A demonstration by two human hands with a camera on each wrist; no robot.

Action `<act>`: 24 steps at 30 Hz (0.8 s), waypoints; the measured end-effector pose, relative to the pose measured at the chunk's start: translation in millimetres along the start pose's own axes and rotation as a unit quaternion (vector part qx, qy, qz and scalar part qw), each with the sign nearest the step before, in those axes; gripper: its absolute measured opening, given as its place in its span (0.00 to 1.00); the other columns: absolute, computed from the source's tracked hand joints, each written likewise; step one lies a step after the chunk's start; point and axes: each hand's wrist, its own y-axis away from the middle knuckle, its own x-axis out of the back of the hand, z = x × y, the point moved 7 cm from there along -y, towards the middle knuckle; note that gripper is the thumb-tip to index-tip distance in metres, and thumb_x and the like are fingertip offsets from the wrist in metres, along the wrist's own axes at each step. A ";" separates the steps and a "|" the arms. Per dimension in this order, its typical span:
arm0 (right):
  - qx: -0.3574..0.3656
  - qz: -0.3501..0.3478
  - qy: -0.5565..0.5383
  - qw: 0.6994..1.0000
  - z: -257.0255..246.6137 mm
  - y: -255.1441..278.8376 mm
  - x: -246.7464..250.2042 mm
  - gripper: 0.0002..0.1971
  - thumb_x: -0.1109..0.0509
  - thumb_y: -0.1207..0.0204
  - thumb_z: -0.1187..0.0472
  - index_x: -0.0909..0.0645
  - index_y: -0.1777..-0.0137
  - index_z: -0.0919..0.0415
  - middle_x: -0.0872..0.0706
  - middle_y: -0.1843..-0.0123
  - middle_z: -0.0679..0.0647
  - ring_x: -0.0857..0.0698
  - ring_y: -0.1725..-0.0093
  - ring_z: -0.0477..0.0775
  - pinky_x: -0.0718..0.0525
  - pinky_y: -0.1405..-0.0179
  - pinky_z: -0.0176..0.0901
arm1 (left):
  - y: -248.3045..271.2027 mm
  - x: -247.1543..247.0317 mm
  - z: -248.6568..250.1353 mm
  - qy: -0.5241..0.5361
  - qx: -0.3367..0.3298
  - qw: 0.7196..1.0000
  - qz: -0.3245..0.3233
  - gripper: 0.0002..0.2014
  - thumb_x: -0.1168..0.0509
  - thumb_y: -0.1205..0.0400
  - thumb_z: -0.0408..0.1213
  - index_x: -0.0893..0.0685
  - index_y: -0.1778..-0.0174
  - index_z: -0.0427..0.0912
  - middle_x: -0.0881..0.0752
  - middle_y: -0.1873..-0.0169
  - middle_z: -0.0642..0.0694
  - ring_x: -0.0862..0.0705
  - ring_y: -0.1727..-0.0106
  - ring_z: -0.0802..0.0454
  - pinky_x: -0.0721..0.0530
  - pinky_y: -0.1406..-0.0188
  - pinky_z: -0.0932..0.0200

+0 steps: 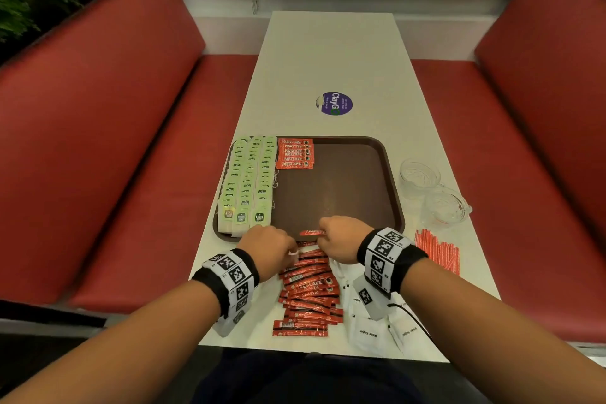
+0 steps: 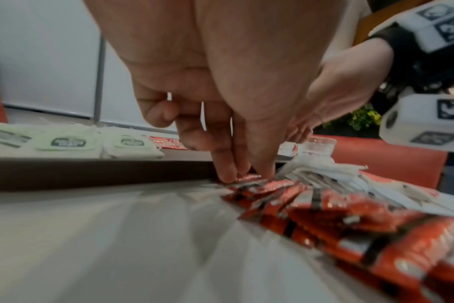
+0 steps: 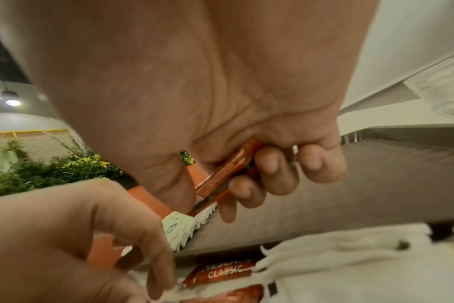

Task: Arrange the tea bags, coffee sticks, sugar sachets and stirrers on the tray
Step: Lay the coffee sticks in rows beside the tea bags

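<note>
loose coffee sticks (image 1: 308,292) heaped on the table (image 1: 328,52) at the near edge, between both wrists. left hand (image 1: 267,248) down on the far end of that heap, fingertips (image 2: 227,176) pinched onto one red stick (image 2: 246,177) lying just before the tray's near rim. right hand (image 1: 341,239) just beside, fingers (image 3: 267,164) curled round a single coffee stick (image 3: 226,170), thumb clamped on top; held stick poking leftward over the tray's near rim. brown tray (image 1: 344,193) beyond the hands: tea bags (image 1: 249,180) in three overlapping rows down its left side, a short stack of placed coffee sticks (image 1: 295,152) at the far end just right of them, bare brown surface elsewhere. white sugar sachets (image 1: 377,331) spread on the table under and near the right wrist, touching the loose sticks. red-and-white stirrers (image 1: 437,249) bunched further right, off the tray. two clear glass cups (image 1: 433,190) beside the tray's right rim. round purple sticker (image 1: 334,103) further up the table. red bench seats (image 1: 98,141) on both sides.
</note>
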 end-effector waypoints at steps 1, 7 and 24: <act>-0.003 0.009 -0.004 1.000 2.6 0.6 1.0 0.10 0.41 0.15 0.49 0.27 0.49 0.54 0.18 0.51 0.53 0.17 0.51 0.57 0.17 0.48 0.52 | -0.5 -5.9 1.5 -0.009 -0.006 1.000 -0.022 0.17 0.40 0.15 0.57 0.15 0.39 0.52 0.13 0.47 0.50 0.16 0.45 0.47 0.19 0.46 0.51; -0.005 0.035 -0.021 0.999 9.7 3.9 4.3 0.14 0.37 0.16 0.44 0.25 0.49 0.54 0.17 0.55 0.51 0.16 0.54 0.55 0.16 0.51 0.51 | -6.7 -10.1 5.6 0.011 -0.006 0.999 -0.049 0.17 0.36 0.16 0.55 0.16 0.37 0.50 0.15 0.45 0.49 0.16 0.43 0.48 0.19 0.46 0.51; 0.062 0.008 -0.169 0.984 10.7 -18.2 16.2 0.10 0.39 0.13 0.52 0.19 0.53 0.53 0.15 0.54 0.52 0.15 0.54 0.53 0.17 0.51 0.51 | -7.2 65.7 -19.6 0.092 -0.090 0.956 0.263 0.07 0.28 0.32 0.35 0.20 0.72 0.43 0.19 0.62 0.48 0.25 0.61 0.47 0.26 0.67 0.52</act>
